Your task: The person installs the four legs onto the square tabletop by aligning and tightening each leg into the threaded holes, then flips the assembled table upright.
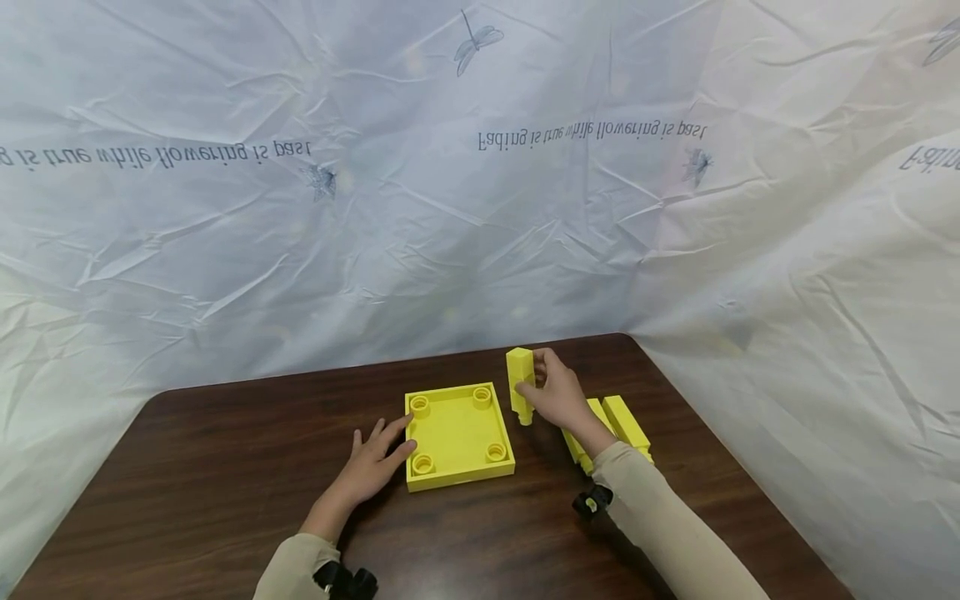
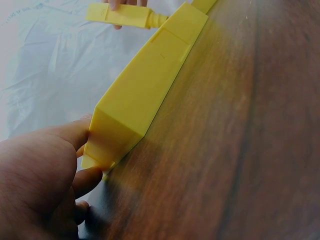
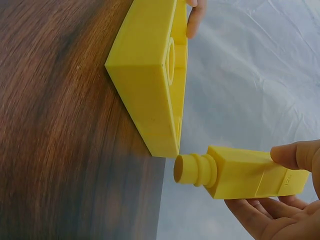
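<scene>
Two hands: left [image 1: 372, 463] flat against tray [image 1: 459, 435] edge; right grip [image 1: 558, 398] pinches peg [image 1: 520, 383].

This looks like a makeshift recording set-up rather than a lived-in room. A crinkled white plastic sheet [image 1: 480, 208], printed with dragonflies and a mirrored line of text, hangs as a backdrop across the whole upper part of the head view and wraps round the right side, hiding whatever room lies behind it. In the lower middle of the frame stands a dark brown wood-grain worktop [image 1: 225, 467] with rounded corners. On it lie only bright yellow moulded plastic parts [image 1: 459, 436], near the centre.
</scene>
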The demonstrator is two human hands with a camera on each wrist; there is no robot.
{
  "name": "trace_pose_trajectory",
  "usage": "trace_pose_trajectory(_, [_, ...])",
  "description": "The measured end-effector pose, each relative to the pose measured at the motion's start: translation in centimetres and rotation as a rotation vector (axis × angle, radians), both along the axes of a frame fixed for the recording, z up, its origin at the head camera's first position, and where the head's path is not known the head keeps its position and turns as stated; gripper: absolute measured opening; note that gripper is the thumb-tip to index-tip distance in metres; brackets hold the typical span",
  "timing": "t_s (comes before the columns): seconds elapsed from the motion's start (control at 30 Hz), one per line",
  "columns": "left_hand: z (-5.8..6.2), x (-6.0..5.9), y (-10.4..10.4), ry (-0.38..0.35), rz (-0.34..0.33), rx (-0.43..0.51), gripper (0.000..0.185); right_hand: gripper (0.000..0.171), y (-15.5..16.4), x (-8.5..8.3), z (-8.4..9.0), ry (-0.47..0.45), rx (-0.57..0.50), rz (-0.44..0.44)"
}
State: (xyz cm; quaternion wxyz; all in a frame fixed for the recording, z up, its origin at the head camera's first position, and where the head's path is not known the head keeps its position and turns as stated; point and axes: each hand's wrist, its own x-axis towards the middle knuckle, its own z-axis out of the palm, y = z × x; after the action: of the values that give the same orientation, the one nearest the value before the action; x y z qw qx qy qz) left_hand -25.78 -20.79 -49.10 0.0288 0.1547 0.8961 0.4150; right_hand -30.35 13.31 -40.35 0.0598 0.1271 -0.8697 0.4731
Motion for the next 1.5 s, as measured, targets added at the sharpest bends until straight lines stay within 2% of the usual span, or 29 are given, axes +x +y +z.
trace_pose_trajectory(0.37, [0.1,0.0,0.0,0.005,0.002,-0.006,0.063,0.043,-0.3,-0.3,-0.1,0.034,-0.061,0.051])
trace_pose_trajectory(0.83, [0.2,-0.1,-0.1,0.004,0.002,0.001,0.062,0.054,-0.9,-0.2,0.4,0.009,-0.144,0.089])
trace_pose_trajectory(1.0, [0.1,-0.2,-0.2,0.002,-0.003,0.005,0.063,0.058,-1.2,-0.5,0.4,0.012,-0.141,0.104])
trace_pose_trajectory(1.27, [0.0,-0.2,-0.3,0.009,-0.004,0.002,0.062,0.057,-1.6,-0.7,0.5,0.029,-0.112,0.123])
trace_pose_trajectory(1.5, [0.0,-0.3,-0.4,0.001,-0.007,0.006,0.062,0.059,-2.8,-0.9,0.6,0.026,-0.132,0.14])
